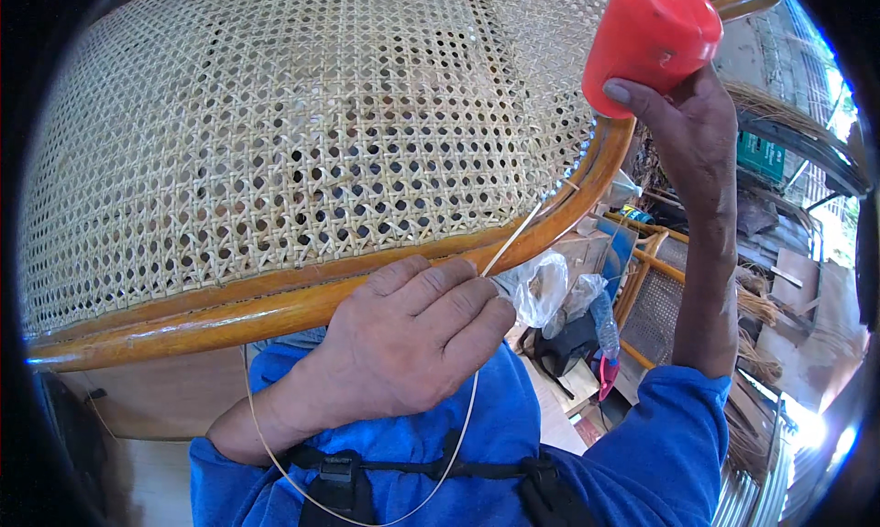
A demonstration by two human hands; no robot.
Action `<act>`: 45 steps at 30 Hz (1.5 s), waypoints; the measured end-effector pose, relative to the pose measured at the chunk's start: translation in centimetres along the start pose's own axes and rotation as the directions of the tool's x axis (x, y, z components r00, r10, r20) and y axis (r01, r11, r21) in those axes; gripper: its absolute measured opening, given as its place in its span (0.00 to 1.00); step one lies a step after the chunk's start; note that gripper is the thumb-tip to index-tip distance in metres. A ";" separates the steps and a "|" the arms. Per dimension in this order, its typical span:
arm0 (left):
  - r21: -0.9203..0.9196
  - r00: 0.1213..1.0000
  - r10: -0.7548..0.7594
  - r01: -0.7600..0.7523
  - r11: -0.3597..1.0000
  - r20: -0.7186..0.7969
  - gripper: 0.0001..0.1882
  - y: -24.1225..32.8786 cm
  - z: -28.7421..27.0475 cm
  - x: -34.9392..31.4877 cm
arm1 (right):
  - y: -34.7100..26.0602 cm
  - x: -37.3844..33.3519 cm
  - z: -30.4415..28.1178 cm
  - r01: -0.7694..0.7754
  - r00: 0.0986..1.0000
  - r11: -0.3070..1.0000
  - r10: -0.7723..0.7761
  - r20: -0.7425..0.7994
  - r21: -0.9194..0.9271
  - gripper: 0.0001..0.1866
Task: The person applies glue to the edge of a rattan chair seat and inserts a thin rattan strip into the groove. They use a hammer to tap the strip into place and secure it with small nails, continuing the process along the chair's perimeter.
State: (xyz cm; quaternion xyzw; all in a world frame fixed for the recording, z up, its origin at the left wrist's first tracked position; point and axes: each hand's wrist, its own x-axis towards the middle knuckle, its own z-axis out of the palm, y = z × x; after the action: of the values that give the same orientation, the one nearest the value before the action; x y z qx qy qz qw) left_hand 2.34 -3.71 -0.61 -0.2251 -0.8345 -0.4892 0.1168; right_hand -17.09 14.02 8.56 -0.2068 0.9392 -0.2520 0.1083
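Note:
A wide woven cane panel [367,142] with an open, holed pattern stretches inside a glossy brown wooden frame [183,330]. From the inner edge of the frame's curved corner a pale cane strand [511,240] runs down into my left hand [412,330]. That hand is closed round the strand, its knuckles up against the front rail. Below the fingers the strand's free length hangs in a long loop over my blue shirt. At the upper right my right hand [687,137] grips a red plastic container [646,46], tilted above the frame's corner; its contents are hidden.
Clear plastic bags [543,289] and a black bag [564,344] lie beyond the frame's corner. Another wooden frame with cane webbing [655,307] leans at the right, near bundles of fibre [756,307] and a green box [761,156]. Straps [339,477] cross my shirt.

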 end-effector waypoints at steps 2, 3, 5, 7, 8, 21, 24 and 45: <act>0.005 1.000 0.002 -0.002 1.000 -0.006 0.12 0.0 0.1 0.0 | 0.0 -0.2 0.3 -0.025 1.000 0.999 0.026 -0.015 0.028 0.24; 0.011 1.000 0.005 -0.005 1.000 -0.011 0.12 0.0 0.1 0.0 | 0.0 -0.2 0.4 -0.016 1.000 0.999 0.016 -0.003 -0.034 0.24; 0.022 1.000 0.002 -0.002 1.000 -0.021 0.12 0.1 0.2 -0.1 | -0.3 -0.3 0.5 0.013 1.000 0.988 -0.008 0.030 -0.156 0.24; 0.026 1.000 -0.005 0.006 1.000 -0.028 0.13 0.1 0.3 -0.1 | -0.9 -0.3 1.2 0.077 0.994 0.991 -0.068 0.086 -0.107 0.24; 0.018 1.000 -0.008 0.008 1.000 -0.030 0.12 0.2 0.3 -0.2 | -1.2 -0.3 1.4 0.110 0.988 0.991 -0.100 0.113 -0.082 0.24; -0.001 1.000 0.018 -0.018 1.000 -0.024 0.11 0.0 0.1 -0.2 | -1.5 -0.4 -2.4 -0.069 0.986 0.994 0.055 -0.158 -0.089 0.28; 0.003 1.000 0.020 -0.020 1.000 -0.016 0.11 -0.1 0.1 -0.1 | -0.8 -0.3 -1.8 -0.054 0.993 0.998 0.053 -0.106 -0.013 0.28; -0.019 1.000 0.025 -0.025 1.000 -0.011 0.12 -0.3 0.1 -0.1 | -1.7 1.2 -2.1 -0.056 0.986 0.994 0.039 -0.164 -0.096 0.28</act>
State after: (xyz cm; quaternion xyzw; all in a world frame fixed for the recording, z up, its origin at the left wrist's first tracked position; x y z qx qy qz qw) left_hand 2.32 -3.80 -0.89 -0.2339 -0.8262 -0.4970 0.1252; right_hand -18.26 13.03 11.16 -0.1684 0.9609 -0.2180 0.0273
